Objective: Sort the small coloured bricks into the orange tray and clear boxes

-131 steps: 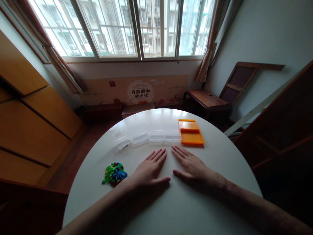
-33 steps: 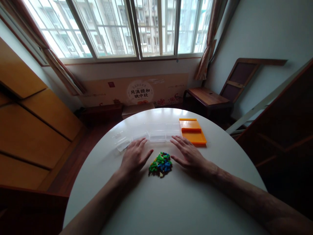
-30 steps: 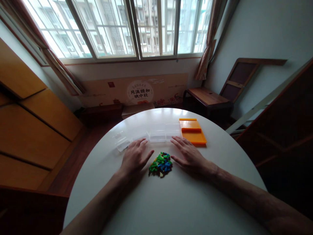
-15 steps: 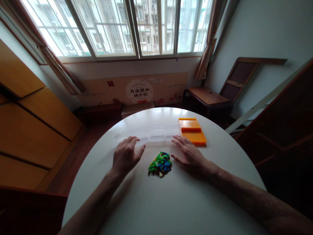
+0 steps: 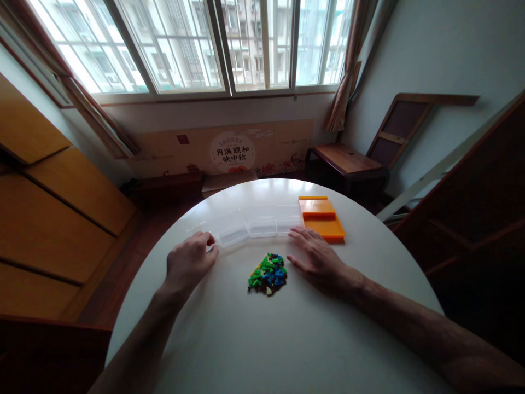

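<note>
My left hand (image 5: 191, 258) is at the leftmost clear plastic box (image 5: 198, 226), with its fingers curled and the thumb near the index finger at the box's front corner. The hand hides most of that box. My right hand (image 5: 315, 256) rests with fingers stretched, its fingertips at the front of the rightmost clear box (image 5: 289, 225). Between the hands lies a pile of small building bricks (image 5: 268, 275), mostly green and blue, with some yellow and dark ones. Two more clear boxes, a middle one (image 5: 263, 226) and one left of it (image 5: 233, 234), stand in the row.
An orange tray (image 5: 324, 225) with a raised crossbar lies at the back right, beside the clear boxes. All this is on a round white table (image 5: 287, 339). Beyond its far edge are a wooden chair (image 5: 348, 160) and a window (image 5: 262, 46).
My left hand has moved left and slightly down, its fingers closing from a spread pose at the corner of the leftmost box. My right hand has stayed nearly still.
</note>
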Demonstrator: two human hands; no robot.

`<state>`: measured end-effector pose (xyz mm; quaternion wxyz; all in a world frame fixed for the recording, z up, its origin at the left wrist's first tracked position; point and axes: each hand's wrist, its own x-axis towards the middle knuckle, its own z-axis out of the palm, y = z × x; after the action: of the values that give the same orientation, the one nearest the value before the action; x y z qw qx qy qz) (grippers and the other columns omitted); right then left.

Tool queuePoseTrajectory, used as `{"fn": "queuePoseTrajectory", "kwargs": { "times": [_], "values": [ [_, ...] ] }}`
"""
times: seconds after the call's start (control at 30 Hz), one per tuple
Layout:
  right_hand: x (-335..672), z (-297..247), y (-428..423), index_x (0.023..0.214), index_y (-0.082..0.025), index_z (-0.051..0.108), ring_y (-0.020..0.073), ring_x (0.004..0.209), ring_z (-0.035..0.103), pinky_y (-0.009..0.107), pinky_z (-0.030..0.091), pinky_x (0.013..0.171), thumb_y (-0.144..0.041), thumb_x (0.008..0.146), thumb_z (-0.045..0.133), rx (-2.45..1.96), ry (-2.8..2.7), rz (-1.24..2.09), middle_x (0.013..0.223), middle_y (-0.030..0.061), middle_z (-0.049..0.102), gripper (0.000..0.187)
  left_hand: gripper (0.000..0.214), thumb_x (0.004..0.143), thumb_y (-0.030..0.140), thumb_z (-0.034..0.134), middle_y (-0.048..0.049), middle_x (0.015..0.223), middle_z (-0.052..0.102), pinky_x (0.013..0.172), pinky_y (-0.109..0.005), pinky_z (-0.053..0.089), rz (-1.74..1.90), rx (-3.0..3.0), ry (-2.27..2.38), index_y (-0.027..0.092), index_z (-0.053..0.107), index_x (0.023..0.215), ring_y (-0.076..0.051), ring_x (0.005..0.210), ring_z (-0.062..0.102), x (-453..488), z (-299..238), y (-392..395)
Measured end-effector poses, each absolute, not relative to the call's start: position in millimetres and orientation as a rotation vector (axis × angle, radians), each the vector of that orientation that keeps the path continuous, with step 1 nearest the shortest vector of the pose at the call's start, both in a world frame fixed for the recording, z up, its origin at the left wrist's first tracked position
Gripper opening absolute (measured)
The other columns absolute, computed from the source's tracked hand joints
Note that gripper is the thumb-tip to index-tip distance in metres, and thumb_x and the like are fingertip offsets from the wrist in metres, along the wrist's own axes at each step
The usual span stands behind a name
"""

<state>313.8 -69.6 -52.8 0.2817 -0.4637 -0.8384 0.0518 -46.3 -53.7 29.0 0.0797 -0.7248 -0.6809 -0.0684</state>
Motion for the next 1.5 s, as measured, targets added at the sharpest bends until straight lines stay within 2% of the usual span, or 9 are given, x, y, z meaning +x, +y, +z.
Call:
{"fn": "queuePoseTrajectory", "kwargs": {
  "times": [0.1, 0.23, 0.37, 0.5, 0.67, 0.83, 0.97, 1.27, 1.5],
  "values": [
    [313.3, -53.0, -69.3, 0.153, -0.018, 0.057, 0.0369, 0.147, 0.056, 0.060, 0.046, 0.128, -0.044, 0.104, 0.067, -1.232, -2.243, 0.121, 0.159, 0.0181, 0.060, 0.056, 0.020, 0.100, 0.035, 0.058, -0.0062, 0.113, 0.079, 0.066, -0.031, 0.045, -0.165, -2.166, -2.071, 0.023, 0.074, 0.105, -0.025, 0.093, 0.075, -45.7, 32.4, -54.9],
    [313.0, -48.5, -70.6, 0.149, -0.020, 0.059, 0.0373, 0.147, 0.056, 0.061, 0.047, 0.125, -0.038, 0.103, 0.069, -1.161, -2.182, 0.102, 0.156, 0.0178, 0.061, 0.050, 0.017, 0.097, 0.034, 0.062, -0.0058, 0.105, 0.079, 0.065, -0.031, 0.043, -0.230, -2.168, -2.047, 0.022, 0.074, 0.099, -0.025, 0.086, 0.073, -49.7, 31.5, -54.1],
    [310.2, -39.8, -75.7, 0.128, -0.024, 0.069, 0.0310, 0.122, 0.067, 0.052, 0.059, 0.106, -0.031, 0.104, 0.069, -0.955, -2.163, 0.171, 0.131, 0.0128, 0.073, 0.026, 0.012, 0.095, 0.030, 0.064, -0.0053, 0.097, 0.075, 0.069, -0.031, 0.046, -0.575, -2.225, -1.776, 0.021, 0.072, 0.095, -0.022, 0.080, 0.069, -47.4, 27.6, -54.2],
    [305.0, -37.7, -81.7, 0.112, -0.025, 0.074, 0.0266, 0.104, 0.067, 0.044, 0.060, 0.093, -0.030, 0.100, 0.076, -0.811, -2.262, 0.227, 0.113, 0.0089, 0.075, 0.012, 0.013, 0.100, 0.028, 0.061, -0.0017, 0.085, 0.070, 0.071, -0.029, 0.047, -0.806, -2.694, -1.285, 0.021, 0.071, 0.095, -0.017, 0.074, 0.064, -28.8, 14.9, -60.3],
    [301.8, -41.0, -84.2, 0.109, -0.025, 0.076, 0.0251, 0.104, 0.068, 0.042, 0.059, 0.093, -0.029, 0.100, 0.079, -0.855, -2.304, 0.297, 0.114, 0.0075, 0.075, 0.010, 0.012, 0.099, 0.033, 0.067, -0.0018, 0.086, 0.068, 0.066, -0.027, 0.045, -0.770, -3.120, -0.925, 0.022, 0.070, 0.097, -0.016, 0.073, 0.060, -8.1, -8.7, -67.6],
    [302.4, -42.8, -82.0, 0.105, -0.024, 0.077, 0.0236, 0.101, 0.069, 0.040, 0.059, 0.090, -0.019, 0.100, 0.076, -0.854, -2.281, 0.293, 0.112, 0.0067, 0.076, 0.007, 0.013, 0.101, 0.034, 0.070, -0.0015, 0.086, 0.066, 0.068, -0.027, 0.048, -0.773, -3.209, -1.007, 0.022, 0.071, 0.098, -0.015, 0.073, 0.059, -7.9, -21.0, -68.5],
    [304.0, -44.2, -81.0, 0.103, -0.025, 0.077, 0.0235, 0.099, 0.069, 0.041, 0.058, 0.092, -0.021, 0.100, 0.077, -0.864, -2.280, 0.284, 0.110, 0.0062, 0.076, 0.005, 0.009, 0.098, 0.030, 0.075, -0.0012, 0.086, 0.067, 0.068, -0.027, 0.050, -0.819, -3.207, -1.015, 0.021, 0.072, 0.097, -0.015, 0.073, 0.060, -8.8, -22.6, -68.2],
    [301.7, -39.5, -84.0, 0.104, -0.025, 0.075, 0.0227, 0.100, 0.070, 0.038, 0.058, 0.092, -0.018, 0.103, 0.071, -0.855, -2.286, 0.365, 0.111, 0.0062, 0.077, 0.008, 0.005, 0.097, 0.027, 0.071, 0.0000, 0.084, 0.065, 0.061, -0.025, 0.044, -0.843, -3.187, -1.010, 0.022, 0.071, 0.095, -0.013, 0.068, 0.057, -9.6, -27.7, -62.8],
    [316.3, -39.2, -68.7, 0.105, -0.023, 0.070, 0.0230, 0.090, 0.068, 0.037, 0.055, 0.086, -0.023, 0.111, 0.062, -0.943, -2.088, 0.233, 0.096, 0.0056, 0.076, 0.010, 0.009, 0.103, 0.024, 0.065, -0.0008, 0.090, 0.067, 0.065, -0.025, 0.046, -0.826, -3.201, -1.028, 0.022, 0.071, 0.097, -0.012, 0.072, 0.059, -9.3, -24.9, -64.8]
  ]
}}
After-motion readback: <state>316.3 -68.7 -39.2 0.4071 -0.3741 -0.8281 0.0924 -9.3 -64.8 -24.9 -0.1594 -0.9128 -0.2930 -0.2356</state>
